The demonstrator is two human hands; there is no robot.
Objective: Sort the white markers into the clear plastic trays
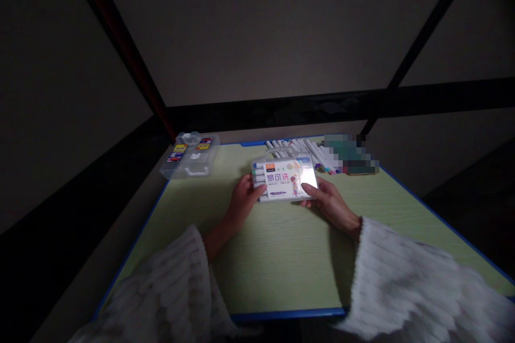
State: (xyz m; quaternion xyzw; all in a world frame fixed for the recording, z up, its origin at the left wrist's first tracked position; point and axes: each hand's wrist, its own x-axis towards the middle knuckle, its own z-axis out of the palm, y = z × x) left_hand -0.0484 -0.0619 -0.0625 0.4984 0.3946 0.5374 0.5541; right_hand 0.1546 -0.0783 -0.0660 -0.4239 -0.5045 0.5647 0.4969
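Observation:
A clear plastic marker case (277, 182) with a white printed label is held up over the middle of the table. White markers with coloured ends show through its left side, and its carrying handle points away from me. My left hand (244, 195) grips the case's left end, thumb on the front. On the right end, my right hand (328, 201) holds it the same way, thumb over the label's edge and fingers behind. Past the case, several loose white markers (308, 149) lie side by side, partly hidden by it.
An opened clear plastic case (197, 163) with coloured stickers lies at the table's far left. At the far right is a greenish, pixelated flat item (350, 153). The pale green table (277, 268) has a blue edge, with a wall behind it.

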